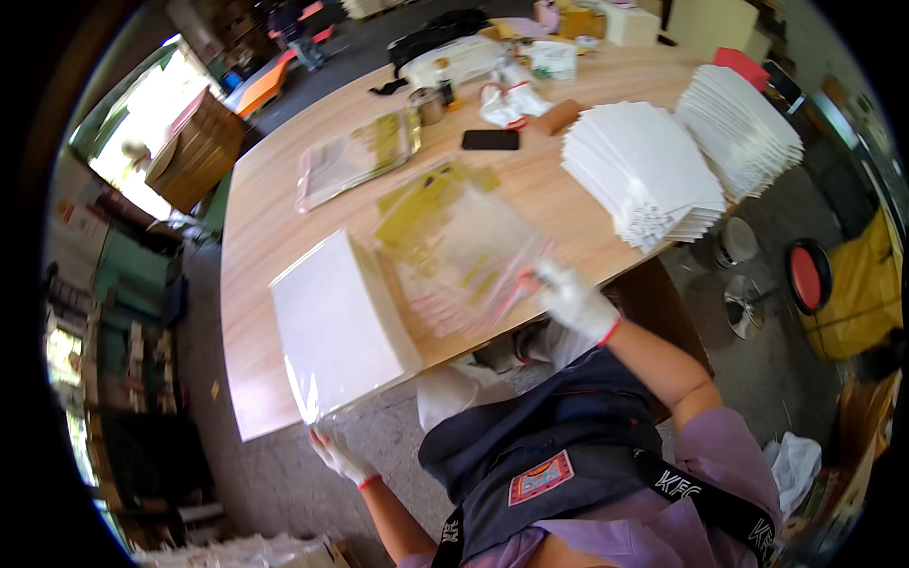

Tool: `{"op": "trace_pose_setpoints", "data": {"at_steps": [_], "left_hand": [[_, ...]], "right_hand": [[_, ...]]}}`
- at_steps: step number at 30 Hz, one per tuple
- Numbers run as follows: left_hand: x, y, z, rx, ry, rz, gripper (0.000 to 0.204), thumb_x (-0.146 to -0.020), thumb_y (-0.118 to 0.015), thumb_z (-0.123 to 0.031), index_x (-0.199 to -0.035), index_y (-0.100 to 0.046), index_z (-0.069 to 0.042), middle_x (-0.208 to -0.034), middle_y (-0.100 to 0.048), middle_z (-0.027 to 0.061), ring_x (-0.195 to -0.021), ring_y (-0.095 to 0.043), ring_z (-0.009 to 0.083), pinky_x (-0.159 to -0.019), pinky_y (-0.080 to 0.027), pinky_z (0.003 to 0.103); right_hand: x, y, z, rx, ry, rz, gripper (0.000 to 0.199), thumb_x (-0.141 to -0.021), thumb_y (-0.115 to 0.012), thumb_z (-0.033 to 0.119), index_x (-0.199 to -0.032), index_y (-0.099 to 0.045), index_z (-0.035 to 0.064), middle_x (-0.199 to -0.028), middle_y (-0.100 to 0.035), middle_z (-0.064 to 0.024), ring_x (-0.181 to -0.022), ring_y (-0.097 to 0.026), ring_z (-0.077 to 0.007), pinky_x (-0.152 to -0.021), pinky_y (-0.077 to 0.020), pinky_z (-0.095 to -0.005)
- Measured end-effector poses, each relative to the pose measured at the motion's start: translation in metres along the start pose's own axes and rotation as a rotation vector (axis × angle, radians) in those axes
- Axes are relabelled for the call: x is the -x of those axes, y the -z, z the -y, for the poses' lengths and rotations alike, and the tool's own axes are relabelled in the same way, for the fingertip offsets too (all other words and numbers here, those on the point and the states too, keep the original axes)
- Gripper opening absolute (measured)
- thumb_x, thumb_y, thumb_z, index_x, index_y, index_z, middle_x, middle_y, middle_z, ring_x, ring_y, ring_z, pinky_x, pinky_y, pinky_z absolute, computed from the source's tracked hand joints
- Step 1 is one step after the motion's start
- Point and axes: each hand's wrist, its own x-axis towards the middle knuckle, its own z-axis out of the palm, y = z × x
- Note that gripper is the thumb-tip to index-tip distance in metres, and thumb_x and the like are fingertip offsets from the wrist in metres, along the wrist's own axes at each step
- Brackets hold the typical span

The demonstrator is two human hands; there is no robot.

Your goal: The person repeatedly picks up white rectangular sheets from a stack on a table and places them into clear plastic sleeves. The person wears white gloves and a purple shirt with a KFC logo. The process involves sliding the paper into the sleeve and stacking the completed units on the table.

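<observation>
My right hand (571, 301), in a white glove with a red cuff and bare fingertips, has its fingers closed on the edge of a clear plastic bag (478, 232). This bag has yellow-green print and a pinkish edge, and lies over others like it on the table. My left hand (339, 458), gloved the same way, is just off the table's near edge with its fingers stretched out. It is close to the lower corner of a thick white stack (331, 317) with a shiny clear film at its edges. Whether the fingers touch that film I cannot tell.
Fanned stacks of white sheets (644, 166) stand on the right of the wooden table (251, 284). Farther back lie a black phone (490, 140), more flat plastic bags (355, 156), a tin can (426, 104) and white gloves (511, 102). A metal stool (744, 308) stands at the right.
</observation>
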Motion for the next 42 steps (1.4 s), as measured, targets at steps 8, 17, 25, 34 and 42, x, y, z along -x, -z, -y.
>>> {"op": "trace_pose_setpoints", "data": {"at_steps": [8,17,25,34,42], "left_hand": [[0.110,-0.029,0.052,-0.467,-0.287,0.492,0.034,-0.082,-0.049,0.004,-0.115,-0.056,-0.001,-0.115,-0.059,0.0160,-0.107,-0.056,0.0272,-0.092,-0.043,0.035],[0.162,-0.233,-0.035,-0.630,-0.854,1.084,0.043,-0.073,-0.065,-0.013,-0.115,-0.057,-0.011,-0.126,-0.049,0.0154,-0.123,-0.040,0.0332,-0.098,-0.037,0.044],[0.121,-0.274,-0.014,-0.838,-1.092,1.313,0.032,-0.070,-0.064,-0.019,-0.101,-0.059,-0.011,-0.121,-0.051,0.0125,-0.115,-0.044,0.0330,-0.097,-0.034,0.050],[0.130,-0.284,-0.041,-1.389,-0.835,1.124,0.022,-0.072,-0.061,-0.014,-0.093,-0.058,-0.014,-0.100,-0.058,0.0063,-0.094,-0.057,0.0291,-0.071,-0.050,0.043],[0.087,-0.270,-0.013,-0.929,-0.763,1.149,0.025,-0.071,-0.059,-0.006,-0.095,-0.057,-0.013,-0.098,-0.058,0.0087,-0.093,-0.057,0.0274,-0.070,-0.049,0.041]], "right_hand": [[0.007,0.201,-0.051,1.317,-0.166,-0.213,0.025,-0.077,-0.062,0.032,-0.090,-0.057,0.0108,-0.091,-0.061,-0.0080,-0.085,-0.058,-0.0264,-0.073,-0.0445,-0.0409],[0.023,0.216,-0.052,1.351,0.020,-0.091,0.014,-0.083,-0.054,0.025,-0.087,-0.058,0.0124,-0.081,-0.059,-0.0040,-0.079,-0.057,-0.0231,-0.069,-0.0438,-0.0376],[0.114,0.172,-0.021,0.550,-0.266,-0.286,0.014,-0.086,-0.058,0.021,-0.086,-0.055,0.0074,-0.069,-0.058,-0.0039,-0.058,-0.053,-0.0174,-0.055,-0.0412,-0.0319],[0.078,0.242,-0.126,-0.773,-0.770,-0.772,0.016,-0.088,-0.057,0.021,-0.098,-0.053,0.0089,-0.068,-0.053,-0.0011,-0.043,-0.043,-0.0081,-0.033,-0.0276,-0.0195],[0.122,0.175,-0.057,-0.857,-0.609,-0.451,0.040,-0.079,-0.052,0.002,-0.119,-0.048,-0.0009,-0.099,-0.062,-0.0103,-0.075,-0.063,-0.0140,-0.054,-0.0510,-0.0230]]}}
